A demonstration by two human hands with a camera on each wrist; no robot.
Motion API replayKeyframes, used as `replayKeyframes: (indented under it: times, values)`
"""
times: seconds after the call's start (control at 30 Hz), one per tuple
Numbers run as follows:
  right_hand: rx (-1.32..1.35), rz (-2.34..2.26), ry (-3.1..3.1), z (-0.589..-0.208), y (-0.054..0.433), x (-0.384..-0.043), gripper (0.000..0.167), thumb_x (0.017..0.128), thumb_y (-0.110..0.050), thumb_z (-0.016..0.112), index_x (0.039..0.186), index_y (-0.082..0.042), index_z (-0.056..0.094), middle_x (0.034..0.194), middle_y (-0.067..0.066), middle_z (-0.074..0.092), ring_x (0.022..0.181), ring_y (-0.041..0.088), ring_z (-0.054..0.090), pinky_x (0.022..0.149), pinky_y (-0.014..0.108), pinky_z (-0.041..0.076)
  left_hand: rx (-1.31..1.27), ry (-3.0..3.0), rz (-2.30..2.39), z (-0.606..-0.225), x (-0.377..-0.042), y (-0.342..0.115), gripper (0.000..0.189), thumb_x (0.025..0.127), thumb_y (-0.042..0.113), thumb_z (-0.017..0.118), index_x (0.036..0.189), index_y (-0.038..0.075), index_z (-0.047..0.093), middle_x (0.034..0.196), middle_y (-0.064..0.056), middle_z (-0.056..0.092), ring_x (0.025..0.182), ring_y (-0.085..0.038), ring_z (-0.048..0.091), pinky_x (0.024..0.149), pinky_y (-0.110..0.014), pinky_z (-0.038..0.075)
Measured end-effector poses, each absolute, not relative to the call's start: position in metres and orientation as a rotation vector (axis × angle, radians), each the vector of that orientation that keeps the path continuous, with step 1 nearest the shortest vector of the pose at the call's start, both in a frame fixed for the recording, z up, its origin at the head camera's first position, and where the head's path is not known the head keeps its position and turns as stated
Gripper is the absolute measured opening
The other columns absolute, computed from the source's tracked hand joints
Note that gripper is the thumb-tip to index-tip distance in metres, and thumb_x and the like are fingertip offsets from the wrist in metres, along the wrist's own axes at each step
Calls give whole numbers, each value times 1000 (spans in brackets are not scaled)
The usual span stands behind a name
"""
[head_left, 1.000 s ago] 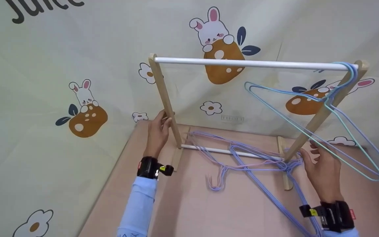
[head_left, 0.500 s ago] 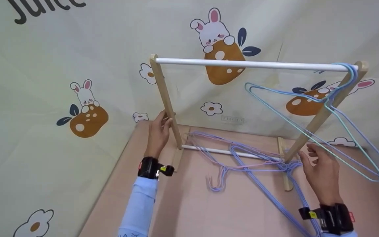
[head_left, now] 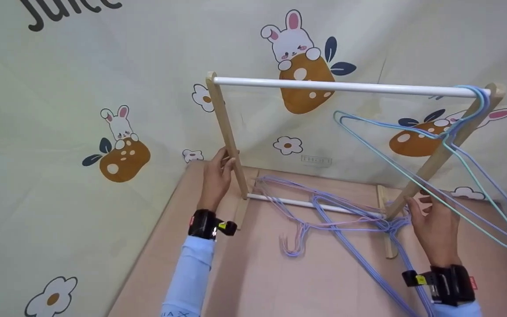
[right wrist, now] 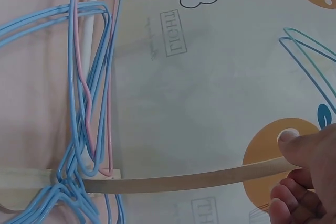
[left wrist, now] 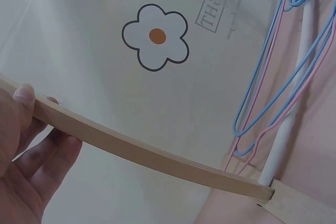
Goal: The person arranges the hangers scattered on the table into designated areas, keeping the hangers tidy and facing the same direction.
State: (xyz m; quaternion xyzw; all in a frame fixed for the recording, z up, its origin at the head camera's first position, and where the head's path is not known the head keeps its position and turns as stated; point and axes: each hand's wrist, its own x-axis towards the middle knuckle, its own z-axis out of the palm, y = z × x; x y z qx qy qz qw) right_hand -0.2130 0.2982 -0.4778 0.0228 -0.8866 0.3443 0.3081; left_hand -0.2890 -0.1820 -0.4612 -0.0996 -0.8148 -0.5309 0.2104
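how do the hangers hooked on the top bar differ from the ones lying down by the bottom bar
Pose: the hung hangers dangle from the top bar, while the loose hangers lie tangled across the bottom bar.
Colour: the hung hangers show turquoise and blue; the loose hangers, blue and pink.
Count: the hung hangers look like two; the loose hangers are more, though overlap hides the number.
Both sets are thin, with hooks.

The head view looks forward and down from above and behind the left grip [head_left: 216, 178] and right grip [head_left: 436, 231]. Each wrist view looks from close by its own grip toward the wall [head_left: 244, 26]; all share the flower [head_left: 288, 145] between the grips.
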Motion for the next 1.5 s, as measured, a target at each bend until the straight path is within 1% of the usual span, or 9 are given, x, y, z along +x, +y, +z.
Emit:
replayKeyframes:
  times: [0.27,0.47,0.67,0.93,1.0,1.1,1.23,1.37,1.5]
  values:
    - [69,915,-2304,-473,300,-220,26,92,-3,75,115,7,66,104,24,63,93,38,64,70,12,39,-268,-2265,-1455,-461,-289,-173,34,104,2,54,138,-2,57,129,-14,65,115,-25,65,93,-29,56]
    - [81,882,-2257,-470,300,-222,20,96,-3,70,112,9,68,97,24,65,86,39,67,68,2,35,-248,-2283,-1358,-460,-285,-166,32,105,1,54,136,-2,58,130,-18,65,114,-27,66,94,-39,57]
    - [85,868,-2237,-470,300,-222,15,96,-1,68,107,10,68,93,24,64,82,38,67,68,-2,34,-148,-2400,-1168,-464,-268,-151,45,104,1,54,148,-2,45,131,-24,61,117,-34,63,92,-42,58]
    - [84,871,-2234,-472,300,-221,13,97,-3,67,100,9,68,92,23,64,82,36,67,70,-2,35,58,-2517,-859,-486,-233,-119,57,99,11,66,147,-7,42,120,-25,63,97,-39,68,72,-50,62]
    - [85,872,-2230,-471,299,-221,13,97,-3,67,101,10,68,92,23,64,82,36,67,70,-1,35,72,-2533,-827,-493,-225,-108,54,98,15,69,143,-6,48,117,-23,64,94,-38,68,69,-50,62]
    - [91,868,-2225,-470,298,-222,14,97,-3,67,101,10,69,91,23,64,80,36,67,70,-2,35,36,-2566,-772,-504,-216,-88,39,94,21,75,125,2,62,105,-14,67,88,-33,68,65,-48,60]
    - [99,867,-2211,-470,296,-223,13,97,-2,67,100,10,68,90,23,64,79,35,66,69,0,35,-104,-2642,-727,-521,-211,-60,24,90,29,79,101,10,71,89,-2,68,75,-23,65,56,-36,54]
    - [115,863,-2205,-470,294,-223,12,97,-1,67,100,10,68,90,24,64,78,35,66,69,2,35,-204,-2741,-674,-538,-210,-34,29,87,39,81,90,12,72,78,3,64,68,-16,60,51,-29,49]
    - [116,868,-2210,-471,291,-224,13,97,-1,66,100,11,68,90,24,64,79,35,66,69,0,34,-255,-2811,-561,-551,-210,-16,36,81,44,86,83,13,69,74,2,60,67,-18,60,49,-31,50]
